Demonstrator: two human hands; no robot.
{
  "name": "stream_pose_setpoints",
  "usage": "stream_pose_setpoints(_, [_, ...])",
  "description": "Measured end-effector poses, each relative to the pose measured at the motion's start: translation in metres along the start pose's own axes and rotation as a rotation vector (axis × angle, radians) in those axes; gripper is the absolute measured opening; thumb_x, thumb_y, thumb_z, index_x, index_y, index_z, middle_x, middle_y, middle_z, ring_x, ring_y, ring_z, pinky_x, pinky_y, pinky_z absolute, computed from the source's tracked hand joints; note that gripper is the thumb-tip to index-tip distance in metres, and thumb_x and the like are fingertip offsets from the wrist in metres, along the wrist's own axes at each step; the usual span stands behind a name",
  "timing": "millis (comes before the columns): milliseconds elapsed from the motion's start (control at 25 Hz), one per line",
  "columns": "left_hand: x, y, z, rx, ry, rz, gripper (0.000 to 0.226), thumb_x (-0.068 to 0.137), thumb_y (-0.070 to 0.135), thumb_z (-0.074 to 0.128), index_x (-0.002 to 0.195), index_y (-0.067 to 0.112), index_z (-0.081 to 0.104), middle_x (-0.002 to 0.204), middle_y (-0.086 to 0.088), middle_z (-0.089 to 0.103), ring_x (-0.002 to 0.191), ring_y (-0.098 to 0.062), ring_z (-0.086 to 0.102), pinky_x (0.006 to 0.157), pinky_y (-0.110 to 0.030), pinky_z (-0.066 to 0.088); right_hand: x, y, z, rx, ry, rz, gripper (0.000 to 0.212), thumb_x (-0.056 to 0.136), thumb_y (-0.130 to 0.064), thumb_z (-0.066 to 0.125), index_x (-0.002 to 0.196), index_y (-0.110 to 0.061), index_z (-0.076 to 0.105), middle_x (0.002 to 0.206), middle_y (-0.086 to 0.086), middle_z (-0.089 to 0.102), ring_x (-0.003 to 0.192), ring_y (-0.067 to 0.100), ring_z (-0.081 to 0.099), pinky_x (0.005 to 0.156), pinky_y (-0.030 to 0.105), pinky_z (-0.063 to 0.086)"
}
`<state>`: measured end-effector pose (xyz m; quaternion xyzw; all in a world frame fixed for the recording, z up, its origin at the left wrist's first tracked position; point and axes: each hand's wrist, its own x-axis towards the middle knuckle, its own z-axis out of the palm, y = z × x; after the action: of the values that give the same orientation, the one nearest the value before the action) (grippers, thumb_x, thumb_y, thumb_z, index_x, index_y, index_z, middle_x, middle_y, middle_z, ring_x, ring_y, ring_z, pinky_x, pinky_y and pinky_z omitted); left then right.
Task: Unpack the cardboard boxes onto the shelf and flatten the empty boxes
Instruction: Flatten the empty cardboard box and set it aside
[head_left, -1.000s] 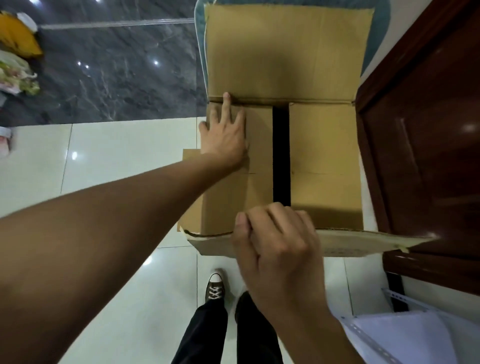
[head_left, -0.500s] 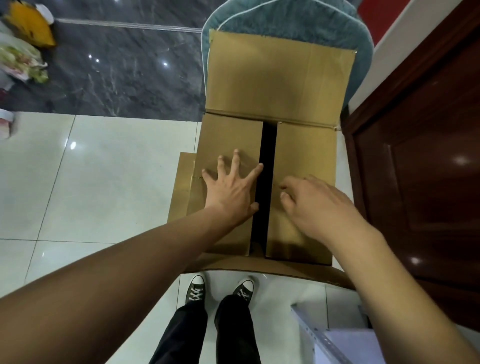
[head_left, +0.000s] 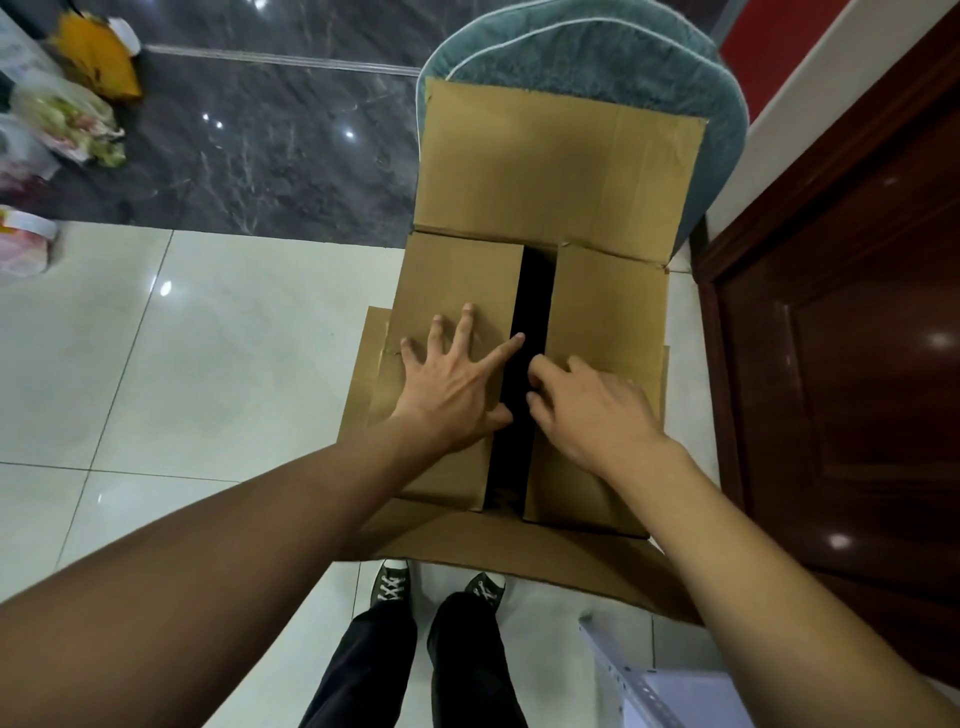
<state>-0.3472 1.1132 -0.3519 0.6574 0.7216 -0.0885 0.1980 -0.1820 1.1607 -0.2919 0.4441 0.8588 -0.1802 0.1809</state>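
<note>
Head view: one cardboard box (head_left: 519, 338) stands on the tiled floor (head_left: 182, 338) beside a dark wooden door (head_left: 857, 338), its far edge over a teal mat (head_left: 597, 52). Far and near flaps lie folded outward; both side flaps lie inward, with a dark gap between them. The left hand (head_left: 457, 384) presses flat on the left flap, grip apart, fingers spread. The right hand (head_left: 587, 405) rests on the right flap, fingertips curled over its inner edge. Contents are hidden. A white metal shelf corner (head_left: 623, 670) shows at bottom right. Judgement: unpacking not begun; flattening still outstanding.
</note>
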Motion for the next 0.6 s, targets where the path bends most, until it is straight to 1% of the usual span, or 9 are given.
stream_pose_setpoints(120, [-0.006, 0.0, -0.009, -0.009, -0.023, 0.04, 0.077, 0.093, 0.07, 0.04, 0.154, 0.054, -0.004, 0.165, -0.014, -0.023, 0.151, -0.049, -0.007, 0.116, -0.07, 0.016, -0.024, 0.005, -0.004, 0.097, 0.128, 0.012, 0.028, 0.104, -0.047, 0.041, 0.127, -0.03, 0.035, 0.107, 0.002, 0.053, 0.079, 0.021, 0.057, 0.073, 0.038, 0.047])
stream_pose_setpoints(200, [-0.015, -0.001, -0.018, -0.053, -0.02, 0.074, 0.071, 0.095, 0.065, 0.039, 0.155, 0.05, 0.003, 0.165, -0.015, -0.022, 0.151, -0.048, -0.005, 0.118, -0.067, 0.019, -0.041, 0.013, -0.007, 0.13, 0.192, 0.058, 0.033, 0.102, -0.046, 0.047, 0.127, -0.031, 0.032, 0.106, 0.0, 0.05, 0.072, 0.017, 0.05, 0.066, 0.032, 0.041])
stream_pose_setpoints(280, [-0.029, -0.002, -0.026, -0.129, 0.018, 0.094, 0.066, 0.097, 0.058, 0.039, 0.155, 0.044, 0.01, 0.166, -0.013, -0.019, 0.152, -0.046, 0.001, 0.117, -0.064, 0.026, -0.061, 0.021, -0.007, 0.14, 0.254, 0.123, 0.044, 0.1, -0.042, 0.053, 0.135, -0.032, 0.029, 0.108, 0.002, 0.054, 0.068, 0.018, 0.052, 0.057, 0.026, 0.033])
stream_pose_setpoints(320, [-0.038, -0.004, -0.03, -0.172, 0.054, 0.093, 0.063, 0.098, 0.055, 0.039, 0.154, 0.041, 0.013, 0.167, -0.012, -0.016, 0.152, -0.046, 0.006, 0.115, -0.062, 0.031, -0.071, 0.024, -0.005, 0.152, 0.269, 0.158, 0.052, 0.099, -0.038, 0.054, 0.143, -0.033, 0.025, 0.11, 0.004, 0.056, 0.068, 0.02, 0.055, 0.055, 0.026, 0.033])
stream_pose_setpoints(360, [-0.049, -0.005, -0.033, -0.207, 0.089, 0.087, 0.061, 0.099, 0.053, 0.039, 0.153, 0.04, 0.014, 0.168, -0.01, -0.013, 0.151, -0.046, 0.013, 0.112, -0.061, 0.036, -0.082, 0.025, -0.004, 0.177, 0.275, 0.192, 0.062, 0.099, -0.034, 0.054, 0.15, -0.035, 0.019, 0.112, 0.005, 0.057, 0.07, 0.022, 0.059, 0.055, 0.027, 0.036])
stream_pose_setpoints(440, [-0.068, -0.006, -0.035, -0.244, 0.121, 0.054, 0.065, 0.099, 0.052, 0.043, 0.154, 0.043, 0.01, 0.169, -0.004, -0.009, 0.148, -0.046, 0.024, 0.107, -0.058, 0.043, -0.102, 0.025, 0.001, 0.253, 0.285, 0.243, 0.075, 0.1, -0.028, 0.053, 0.158, -0.04, 0.006, 0.107, 0.004, 0.058, 0.071, 0.021, 0.061, 0.058, 0.03, 0.041])
stream_pose_setpoints(520, [-0.084, -0.007, -0.034, -0.296, 0.135, 0.026, 0.077, 0.1, 0.043, 0.05, 0.156, 0.047, -0.001, 0.169, -0.002, -0.002, 0.142, -0.046, 0.036, 0.105, -0.056, 0.047, -0.117, 0.024, 0.002, 0.326, 0.307, 0.273, 0.081, 0.101, -0.025, 0.052, 0.159, -0.044, -0.002, 0.097, 0.002, 0.057, 0.064, 0.015, 0.056, 0.056, 0.03, 0.039])
stream_pose_setpoints(560, [-0.091, -0.007, -0.035, -0.353, 0.168, 0.02, 0.083, 0.1, 0.034, 0.053, 0.156, 0.048, -0.006, 0.168, -0.004, 0.007, 0.134, -0.044, 0.047, 0.101, -0.054, 0.051, -0.123, 0.023, 0.001, 0.358, 0.331, 0.282, 0.083, 0.101, -0.025, 0.052, 0.158, -0.045, -0.005, 0.093, 0.001, 0.057, 0.062, 0.014, 0.055, 0.055, 0.03, 0.039])
stream_pose_setpoints(600, [-0.098, -0.009, -0.037, -0.424, 0.21, 0.005, 0.089, 0.099, 0.026, 0.055, 0.156, 0.047, -0.01, 0.164, -0.006, 0.02, 0.122, -0.04, 0.057, 0.094, -0.051, 0.056, -0.128, 0.022, 0.0, 0.393, 0.354, 0.293, 0.084, 0.102, -0.026, 0.052, 0.158, -0.045, -0.007, 0.092, -0.001, 0.056, 0.063, 0.014, 0.056, 0.055, 0.031, 0.041])
